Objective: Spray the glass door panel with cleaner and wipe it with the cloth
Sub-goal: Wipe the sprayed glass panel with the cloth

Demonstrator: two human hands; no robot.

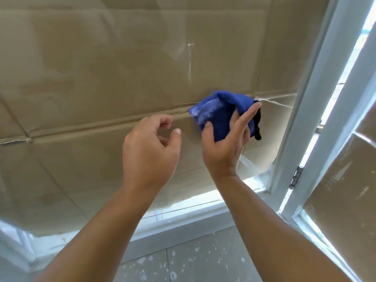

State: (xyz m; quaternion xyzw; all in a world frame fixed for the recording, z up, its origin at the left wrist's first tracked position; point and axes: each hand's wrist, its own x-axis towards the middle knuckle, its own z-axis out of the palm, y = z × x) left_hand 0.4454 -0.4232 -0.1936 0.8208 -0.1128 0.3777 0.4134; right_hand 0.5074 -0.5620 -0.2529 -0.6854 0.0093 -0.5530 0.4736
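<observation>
A large glass door panel (101, 68) fills the view, with brown cardboard showing behind it. My right hand (225, 143) holds a folded blue cloth (219, 112) in front of the glass, thumb on its front and fingers behind it. White smears mark the cloth's face. My left hand (148, 147) hovers just left of the cloth with fingers loosely curled, holding nothing. No spray bottle is in view.
A white door frame (301, 123) runs down the right side, with a metal hinge (296, 177) low on it. A second cardboard-backed glass door (345, 190) stands ajar at the far right. Below lies a grey floor (193, 259) speckled with white paint.
</observation>
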